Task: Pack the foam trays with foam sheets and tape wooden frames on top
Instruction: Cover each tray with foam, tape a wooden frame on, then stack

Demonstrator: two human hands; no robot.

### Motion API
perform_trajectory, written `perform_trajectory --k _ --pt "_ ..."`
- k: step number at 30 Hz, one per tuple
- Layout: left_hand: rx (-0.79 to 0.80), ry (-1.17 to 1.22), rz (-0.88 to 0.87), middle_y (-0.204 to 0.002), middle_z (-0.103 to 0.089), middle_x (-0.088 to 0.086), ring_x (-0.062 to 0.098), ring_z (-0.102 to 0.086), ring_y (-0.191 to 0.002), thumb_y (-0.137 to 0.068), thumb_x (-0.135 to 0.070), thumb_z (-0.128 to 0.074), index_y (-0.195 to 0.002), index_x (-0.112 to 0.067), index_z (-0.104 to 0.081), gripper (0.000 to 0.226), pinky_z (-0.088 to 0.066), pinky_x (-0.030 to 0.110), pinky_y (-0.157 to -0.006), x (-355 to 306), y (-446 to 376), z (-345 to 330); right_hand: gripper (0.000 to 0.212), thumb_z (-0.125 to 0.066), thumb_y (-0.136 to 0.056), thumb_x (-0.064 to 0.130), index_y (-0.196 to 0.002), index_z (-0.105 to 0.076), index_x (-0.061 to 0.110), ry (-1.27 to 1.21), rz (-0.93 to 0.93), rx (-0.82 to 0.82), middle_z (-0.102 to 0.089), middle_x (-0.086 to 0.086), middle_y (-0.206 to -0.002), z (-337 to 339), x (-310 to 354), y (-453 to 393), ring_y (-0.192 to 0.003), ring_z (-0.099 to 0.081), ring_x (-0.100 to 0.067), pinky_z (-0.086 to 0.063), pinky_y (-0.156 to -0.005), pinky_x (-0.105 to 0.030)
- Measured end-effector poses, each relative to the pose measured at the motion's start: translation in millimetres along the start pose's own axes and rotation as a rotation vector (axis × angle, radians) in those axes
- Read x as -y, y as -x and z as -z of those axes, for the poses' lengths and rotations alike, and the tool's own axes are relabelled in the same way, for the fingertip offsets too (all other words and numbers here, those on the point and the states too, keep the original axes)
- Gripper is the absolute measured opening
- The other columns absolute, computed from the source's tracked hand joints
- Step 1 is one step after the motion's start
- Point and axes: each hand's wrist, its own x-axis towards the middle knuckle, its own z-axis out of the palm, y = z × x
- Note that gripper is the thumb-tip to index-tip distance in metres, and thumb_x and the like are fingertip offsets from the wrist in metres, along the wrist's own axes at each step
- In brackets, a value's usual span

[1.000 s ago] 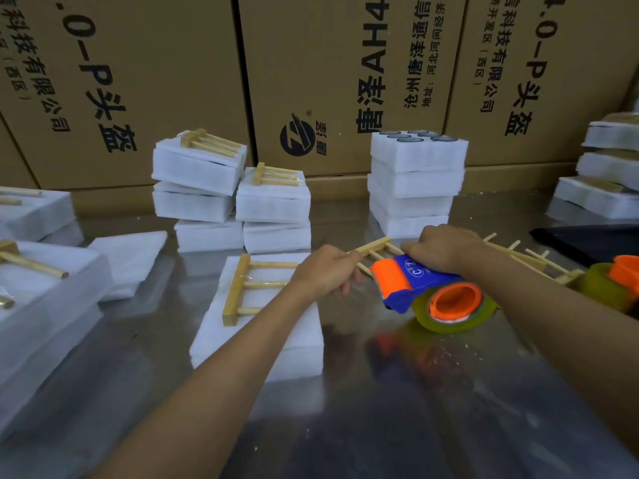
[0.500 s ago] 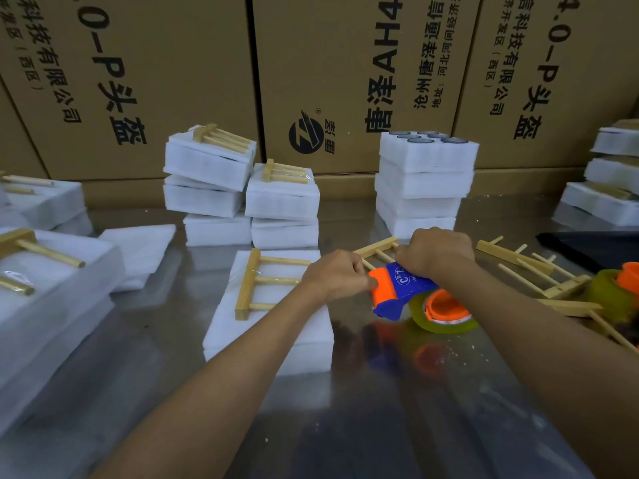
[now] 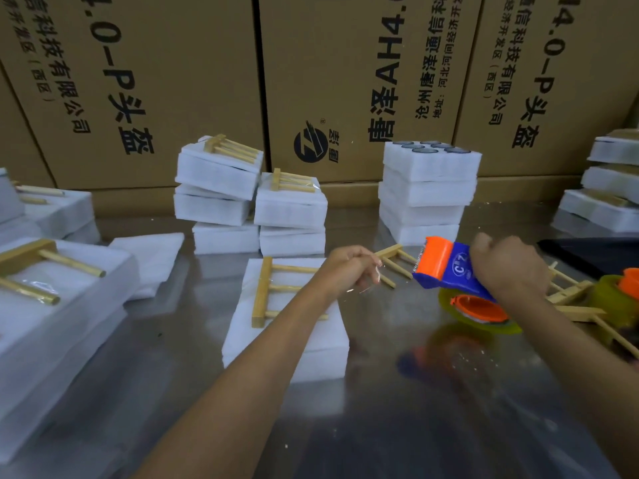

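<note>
Tape is what has changed between the hands. In the head view, the right hand (image 3: 508, 267) grips the blue-and-orange tape dispenser (image 3: 449, 271) and has lifted its orange mouth up and away to the right, where half a second ago that mouth sat low against the left hand's fingertips. The left hand (image 3: 349, 266) is curled with its fingers pinching what looks like the free end of a clear tape strip (image 3: 371, 280) (only a thin glint shows, so I judge this rather than see it plainly). A gap has opened between the two hands, so a length of tape is probably being drawn out.

Directly under the left forearm lies the foam tray (image 3: 287, 344) being worked on, with a wooden frame (image 3: 266, 292) resting on its top, its long bar on the side far from the hands. No tape across that frame is visible yet, so the taping step is begun but not done. A second, loose wooden frame (image 3: 390, 259) lies on the table (image 3: 415, 409) between the hands, just behind the stretched tape, and more frames (image 3: 574, 295) lie behind the right wrist.

Beyond the left hand stand finished stacks (image 3: 252, 202) with frames on top; beyond the right hand stands a stack of trays (image 3: 428, 191) lacking frames.

For the task, the next move is likely laying the strip down over the frame and tray.
</note>
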Motion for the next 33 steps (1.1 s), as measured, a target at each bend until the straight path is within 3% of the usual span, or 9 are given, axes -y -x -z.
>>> perform_trajectory --k 5,9,12,15,17,20,24,27,33 --pt "0.009 -0.045 -0.044 -0.076 -0.072 0.005 0.018 -0.067 -0.084 -0.076 -0.014 -0.054 -0.067 -0.028 -0.070 0.023 -0.052 0.031 -0.081 1 3 -1 0.053 -0.040 -0.098 0.034 -0.058 -0.054 0.001 -0.047 0.115 -0.240 -0.055 -0.014 -0.057 -13 -20 48 -0.055 -0.049 -0.025 -0.040 -0.067 -0.036" --pt "0.031 0.000 -0.066 -0.071 -0.069 0.006 0.015 -0.066 -0.074 -0.081 -0.007 -0.050 -0.077 -0.022 -0.068 0.024 -0.049 0.027 -0.074 -3 6 2 0.016 -0.054 -0.088 0.022 -0.090 -0.060 0.008 0.052 0.224 -0.190 -0.064 -0.016 -0.089 -32 -8 75 -0.089 -0.055 -0.032 -0.036 -0.081 -0.042" --pt "0.037 0.047 -0.054 -0.068 -0.066 0.007 0.013 -0.062 -0.062 -0.082 -0.001 -0.046 -0.079 -0.018 -0.067 0.027 -0.047 0.024 -0.059 -6 9 4 0.030 -0.060 -0.080 0.009 -0.110 -0.056 0.012 -0.171 0.293 -0.250 -0.057 -0.011 -0.104 -31 6 85 -0.103 -0.047 -0.030 -0.034 -0.084 -0.042" --pt "0.043 0.025 -0.041 -0.065 -0.066 0.004 0.011 -0.060 -0.058 -0.083 -0.002 -0.046 -0.076 -0.023 -0.069 0.032 -0.043 0.023 -0.056 -7 9 3 0.035 -0.056 -0.088 0.006 -0.119 -0.049 0.021 -0.669 0.347 -0.053 -0.056 -0.001 -0.113 -26 35 93 -0.100 -0.051 -0.014 -0.040 -0.076 -0.023" --pt "0.019 0.006 -0.045 -0.065 -0.066 0.002 0.009 -0.058 -0.057 -0.085 -0.003 -0.044 -0.074 -0.025 -0.069 0.035 -0.043 0.022 -0.056 -9 10 2 0.043 -0.056 -0.093 0.013 -0.131 -0.040 0.024 -0.804 0.277 0.193 -0.053 0.001 -0.122 -25 57 98 -0.102 -0.056 -0.012 -0.048 -0.077 -0.025" --pt "-0.029 0.017 -0.068 -0.075 -0.065 0.004 0.011 -0.058 -0.061 -0.089 -0.004 -0.043 -0.076 -0.024 -0.069 0.035 -0.044 0.017 -0.054 -8 9 3 0.050 -0.054 -0.094 0.018 -0.138 -0.034 0.026 -0.766 0.196 0.318 -0.059 -0.001 -0.114 -34 79 108 -0.098 -0.062 -0.020 -0.053 -0.081 -0.038" --pt "-0.064 -0.024 -0.075 -0.073 -0.065 0.003 0.019 -0.059 -0.072 -0.083 -0.009 -0.043 -0.072 -0.025 -0.068 0.031 -0.046 0.026 -0.062 -1 4 1 0.040 -0.056 -0.092 0.010 -0.127 -0.044 0.024 -0.835 0.085 0.167 -0.063 0.000 -0.106 -54 86 123 -0.097 -0.063 -0.021 -0.050 -0.069 -0.029" --pt "-0.115 -0.122 -0.090 -0.071 -0.068 -0.009 0.020 -0.064 -0.078 -0.077 -0.019 -0.042 -0.071 -0.027 -0.067 0.027 -0.052 0.039 -0.076 3 2 -2 0.048 -0.057 -0.091 0.009 -0.134 -0.044 0.027 -0.665 0.218 0.048 -0.059 0.002 -0.118 -62 84 125 -0.098 -0.060 -0.016 -0.038 -0.063 -0.020" --pt "-0.186 -0.418 -0.137 -0.085 -0.072 -0.010 0.017 -0.066 -0.088 -0.080 -0.017 -0.042 -0.086 -0.033 -0.068 0.031 -0.055 0.043 -0.083 3 6 -6 0.061 -0.062 -0.087 0.009 -0.138 -0.039 0.031 -0.484 0.362 0.060 -0.056 0.001 -0.126 -65 72 121 -0.103 -0.061 -0.019 -0.045 -0.069 -0.026"
